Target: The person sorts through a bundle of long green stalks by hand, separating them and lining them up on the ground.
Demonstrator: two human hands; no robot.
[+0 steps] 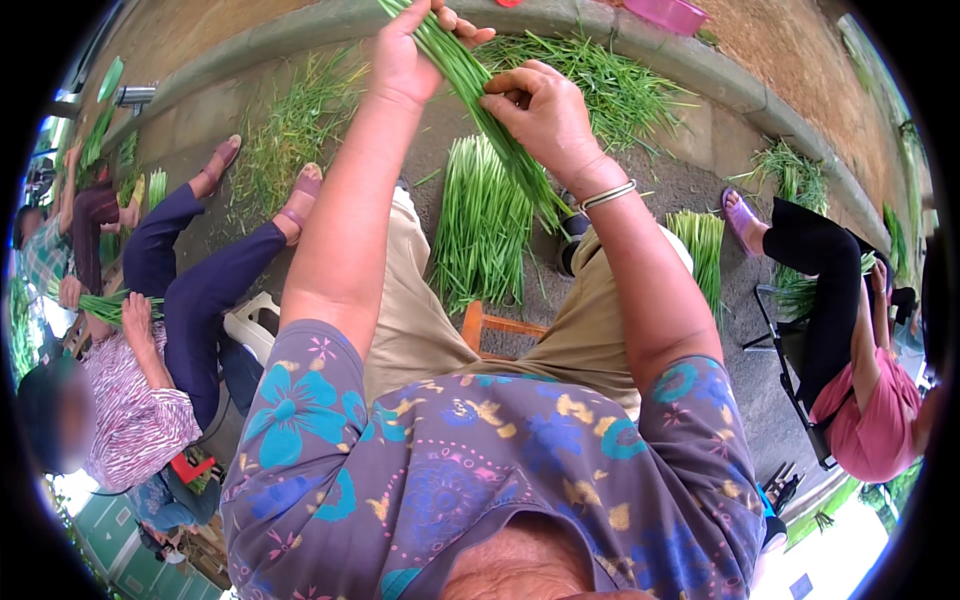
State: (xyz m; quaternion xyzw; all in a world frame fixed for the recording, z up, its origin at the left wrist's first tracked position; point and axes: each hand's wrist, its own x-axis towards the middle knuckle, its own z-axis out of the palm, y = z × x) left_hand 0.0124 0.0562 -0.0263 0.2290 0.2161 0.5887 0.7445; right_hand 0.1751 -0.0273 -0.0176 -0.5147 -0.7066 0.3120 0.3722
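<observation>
My left hand [408, 60] grips a long bunch of thin green stalks [463, 78] near its upper end at the top of the view. My right hand [537, 112] is at the middle of the bunch, thumb and fingers curled and pinching at the stalks, whose loose lower ends hang down toward my right shoe. Below the bunch, a neat pile of stalks [470, 225] with pale ends lies on the pavement between my legs. A second neat pile [697, 270] lies by my right knee. An orange wooden piece [472, 330] shows between my thighs.
Heaps of loose greens [590, 70] [290, 150] lie near the curb [740, 90]. A pink basin [665, 12] stands beyond it. Seated co-workers [135, 405] [870, 400] with bunches of stalks are close on both sides. A folding chair frame [790, 380] is at right.
</observation>
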